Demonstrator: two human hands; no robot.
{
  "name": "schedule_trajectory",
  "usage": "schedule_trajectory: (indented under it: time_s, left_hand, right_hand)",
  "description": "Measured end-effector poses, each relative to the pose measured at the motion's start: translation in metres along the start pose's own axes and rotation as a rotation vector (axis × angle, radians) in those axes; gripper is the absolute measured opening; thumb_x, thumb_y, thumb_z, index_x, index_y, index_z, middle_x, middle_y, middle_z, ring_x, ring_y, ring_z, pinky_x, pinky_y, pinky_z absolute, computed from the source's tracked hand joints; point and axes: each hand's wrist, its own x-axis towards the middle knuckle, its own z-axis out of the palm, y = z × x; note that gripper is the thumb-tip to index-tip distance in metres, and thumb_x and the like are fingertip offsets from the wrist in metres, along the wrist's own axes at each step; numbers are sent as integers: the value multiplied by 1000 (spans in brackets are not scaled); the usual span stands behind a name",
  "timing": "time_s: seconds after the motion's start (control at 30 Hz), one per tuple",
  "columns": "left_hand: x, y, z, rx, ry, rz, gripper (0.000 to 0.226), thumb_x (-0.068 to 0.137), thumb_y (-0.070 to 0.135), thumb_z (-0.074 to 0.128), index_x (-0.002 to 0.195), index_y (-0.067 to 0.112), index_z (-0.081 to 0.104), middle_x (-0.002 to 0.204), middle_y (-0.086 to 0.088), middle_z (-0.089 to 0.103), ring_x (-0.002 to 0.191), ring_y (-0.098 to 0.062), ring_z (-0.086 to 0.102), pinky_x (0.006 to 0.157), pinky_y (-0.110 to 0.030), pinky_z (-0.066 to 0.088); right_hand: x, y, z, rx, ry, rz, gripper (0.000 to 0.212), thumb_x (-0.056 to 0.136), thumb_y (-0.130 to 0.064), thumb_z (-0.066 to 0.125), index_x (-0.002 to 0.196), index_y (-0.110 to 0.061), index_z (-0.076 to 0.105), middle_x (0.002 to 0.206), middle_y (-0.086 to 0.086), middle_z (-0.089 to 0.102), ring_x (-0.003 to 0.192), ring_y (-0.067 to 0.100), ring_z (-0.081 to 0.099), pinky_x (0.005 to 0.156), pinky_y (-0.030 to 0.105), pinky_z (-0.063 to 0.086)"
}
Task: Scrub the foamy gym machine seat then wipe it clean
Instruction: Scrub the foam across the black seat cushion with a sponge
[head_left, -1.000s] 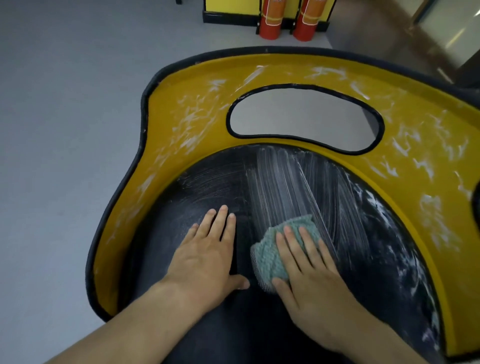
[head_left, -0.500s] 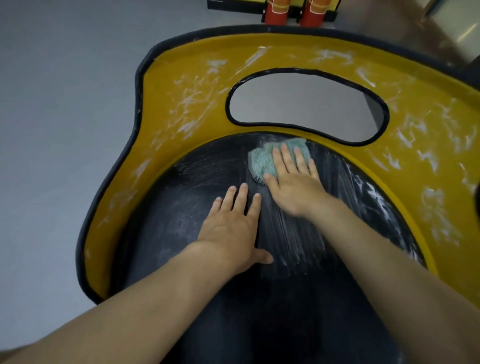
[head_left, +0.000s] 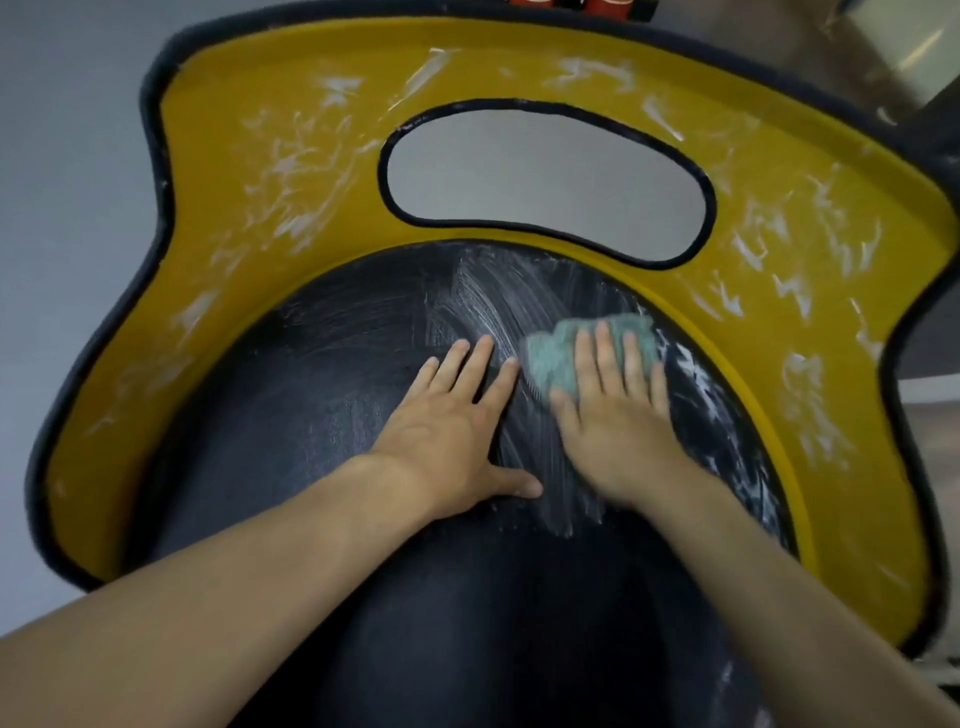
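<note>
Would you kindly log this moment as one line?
scrubbing | right hand presses cloth on seat | left hand flat on seat | foam on rim

Single head-worn view, close above the seat (head_left: 322, 509), angled forward and down.

Right hand (head_left: 613, 421) and cloth (head_left: 549, 358), now farther right
</note>
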Motion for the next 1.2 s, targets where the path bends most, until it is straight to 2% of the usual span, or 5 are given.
schedule_trajectory:
  time_s: [0.17,0.5,0.6,0.83,1.2]
  left_hand:
    - [-3,-6,11,-2,79,37,120,70,96,25,158,28,-20,163,-2,-32,149,-19,-31,125,-42,-11]
    - [-12,-1,7,19,57,31,111,82,88,31,157,26,-22,162,-4,-33,149,-22,-31,126,-43,-9]
    - [-17,1,7,16,37,14,110,84,85,35,157,26,-22,162,-4,-33,149,-22,-31,126,-44,-7]
    - [-19,6,4,5,-11,-29,110,85,83,42,158,28,-20,164,-5,-30,151,-23,-27,126,-45,-7]
    - [-28,6,3,16,-67,21,115,82,84,46,157,31,-22,161,-6,-35,149,-27,-32,125,-48,-9]
  right_hand:
    - [62,-2,-20,28,-56,30,67,106,-50,9,159,-20,-20,166,2,-27,152,25,-27,123,49,-15]
    - [-116,11,23,39,-55,-9,74,95,-59,-5,157,-22,-19,166,-4,-24,151,18,-29,123,46,-13]
    - [-77,8,16,23,-59,30,74,86,-62,-17,149,-27,-36,159,-6,-40,145,17,-41,122,46,-20]
    - [52,-9,-20,52,-70,102,68,106,-52,9,159,-21,-20,166,1,-28,152,26,-27,123,51,-15]
    - [-125,20,32,3,11,17,75,94,-69,-11,157,-31,-20,166,-9,-21,151,13,-28,123,40,-18]
